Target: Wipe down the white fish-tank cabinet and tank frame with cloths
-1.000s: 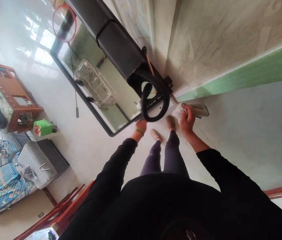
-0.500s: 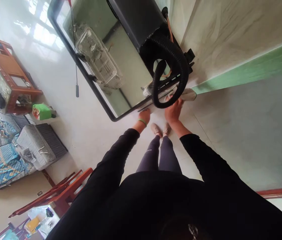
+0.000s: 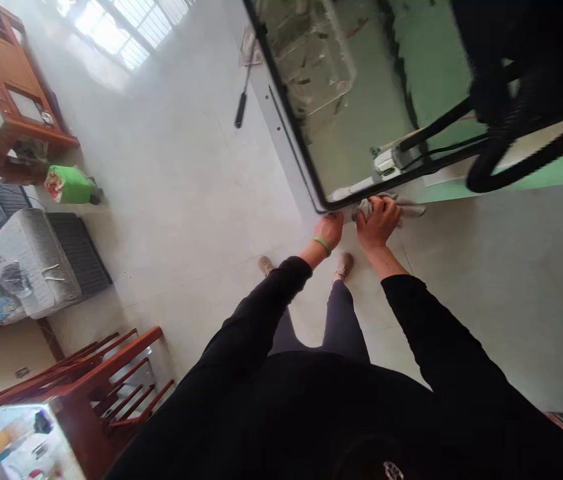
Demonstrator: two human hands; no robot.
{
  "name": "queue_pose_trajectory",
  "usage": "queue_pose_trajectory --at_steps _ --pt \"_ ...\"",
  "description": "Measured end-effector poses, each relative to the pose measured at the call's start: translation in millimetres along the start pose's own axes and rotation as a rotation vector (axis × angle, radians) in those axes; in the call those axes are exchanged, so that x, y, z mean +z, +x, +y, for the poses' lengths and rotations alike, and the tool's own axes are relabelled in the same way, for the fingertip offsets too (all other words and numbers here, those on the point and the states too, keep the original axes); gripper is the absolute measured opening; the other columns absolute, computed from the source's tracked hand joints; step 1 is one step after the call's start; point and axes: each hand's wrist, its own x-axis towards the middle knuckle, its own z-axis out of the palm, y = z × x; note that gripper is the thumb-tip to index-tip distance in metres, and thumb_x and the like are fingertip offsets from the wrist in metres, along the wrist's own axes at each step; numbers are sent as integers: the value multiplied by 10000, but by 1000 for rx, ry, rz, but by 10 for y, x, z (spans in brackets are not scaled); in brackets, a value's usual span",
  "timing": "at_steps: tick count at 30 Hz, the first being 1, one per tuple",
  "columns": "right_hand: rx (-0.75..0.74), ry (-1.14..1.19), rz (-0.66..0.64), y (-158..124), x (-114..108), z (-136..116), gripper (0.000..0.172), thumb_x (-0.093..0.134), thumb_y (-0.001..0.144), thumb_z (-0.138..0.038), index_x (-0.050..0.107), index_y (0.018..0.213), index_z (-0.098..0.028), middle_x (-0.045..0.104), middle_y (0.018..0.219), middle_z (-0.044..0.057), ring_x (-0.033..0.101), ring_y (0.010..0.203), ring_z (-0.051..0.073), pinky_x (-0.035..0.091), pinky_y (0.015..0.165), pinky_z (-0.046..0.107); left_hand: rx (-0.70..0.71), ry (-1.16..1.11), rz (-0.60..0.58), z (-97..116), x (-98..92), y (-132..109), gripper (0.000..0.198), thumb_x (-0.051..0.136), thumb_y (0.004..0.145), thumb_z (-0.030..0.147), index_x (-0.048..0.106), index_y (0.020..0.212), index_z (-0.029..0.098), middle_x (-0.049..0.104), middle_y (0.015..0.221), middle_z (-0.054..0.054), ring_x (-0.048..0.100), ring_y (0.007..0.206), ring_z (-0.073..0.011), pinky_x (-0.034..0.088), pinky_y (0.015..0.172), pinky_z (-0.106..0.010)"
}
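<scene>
A glass fish tank (image 3: 361, 143) with a black rim fills the upper right, with water and small fish inside. My right hand (image 3: 380, 220) presses a greyish cloth (image 3: 411, 209) against the tank's near side, its fingers wrapped round the cloth. Close to the tank's near corner is my left hand (image 3: 330, 230), closed, wearing a green band at the wrist; whatever its fingers hold is hidden. Inside the tank, a white pipe fitting (image 3: 387, 163) lies along the near edge. A black corrugated hose (image 3: 516, 170) loops over the rim at the right.
A thin rod with a black handle (image 3: 240, 111) sticks out past the tank's left side. On the floor at left are a green bin (image 3: 70, 185) and a grey cushioned seat (image 3: 36, 260). Red wooden chairs (image 3: 126, 353) stand lower left. My feet are on the tiles below the tank.
The view has shifted along the tank, toward its left corner. My right hand and the cloth are now nearer that corner, past the hose. My feet have moved apart.
</scene>
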Motion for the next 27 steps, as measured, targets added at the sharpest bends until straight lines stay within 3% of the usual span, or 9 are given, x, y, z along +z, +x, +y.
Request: queue_pose_trajectory --at_steps 2,4,6,9,12,14,16,18,27 --pt "10 -36 -11 -252 248 -316 451 694 970 -384 697 1360 -159 620 1435 254 526 1310 408 428 1208 647 77 -47 -5 -275 7 -258 336 471 1174 129 689 1426 89 722 1448 -233 708 1406 -310 562 1224 -412" --pt "20 -73 -13 -492 464 -615 453 669 984 -418 679 1343 -143 618 1411 265 540 1309 423 445 1197 662 124 -99 1 -683 0 -623 382 528 1161 136 628 1529 110 654 1570 -223 649 1498 -297 516 1301 -406" --pt "28 -109 -5 -680 615 -859 444 647 986 -410 667 1337 -138 618 1404 278 544 1323 433 454 1197 659 121 -152 -8 -1212 -21 -1037 501 616 1121 120 554 1617 140 603 1647 -211 623 1543 -282 496 1343 -409" --pt "25 -156 -23 -852 739 -1144 403 634 966 -358 671 1321 -171 638 1370 258 563 1316 416 481 1189 614 43 -181 -12 -2105 -95 -1568 514 675 1075 91 573 1578 114 631 1594 -246 666 1510 -322 547 1314 -452" --pt "64 -190 -3 -931 821 -1381 374 604 953 -313 677 1301 -196 645 1333 235 585 1293 394 515 1160 575 -48 -177 -6 -2868 -255 -1797 501 675 1046 46 594 1538 93 644 1563 -279 709 1457 -377 587 1269 -487" --pt "80 -203 18 -957 877 -1506 376 597 949 -312 676 1300 -204 639 1325 226 587 1297 386 519 1162 567 -83 -165 6 -3192 -411 -1750 484 651 1048 41 593 1527 79 634 1568 -301 691 1476 -405 582 1269 -510" --pt "93 -210 25 -970 929 -1590 383 601 946 -325 673 1306 -212 630 1322 217 584 1310 383 517 1175 568 -76 -154 20 -3350 -591 -1569 476 627 1062 57 581 1535 86 623 1589 -297 657 1519 -399 552 1299 -521" --pt "116 -214 25 -974 975 -1632 395 603 943 -331 665 1315 -215 619 1330 221 579 1321 392 518 1177 581 -40 -141 31 -3370 -780 -1296 480 603 1078 80 561 1556 93 613 1610 -286 625 1554 -375 519 1331 -525" --pt "248 -199 28 -905 1047 -1725 370 598 940 -325 664 1289 -221 584 1341 237 591 1311 433 528 1182 622 235 -46 -7 -2850 -1670 141 567 607 1101 176 499 1651 93 481 1776 -273 479 1680 -354 458 1382 -570"
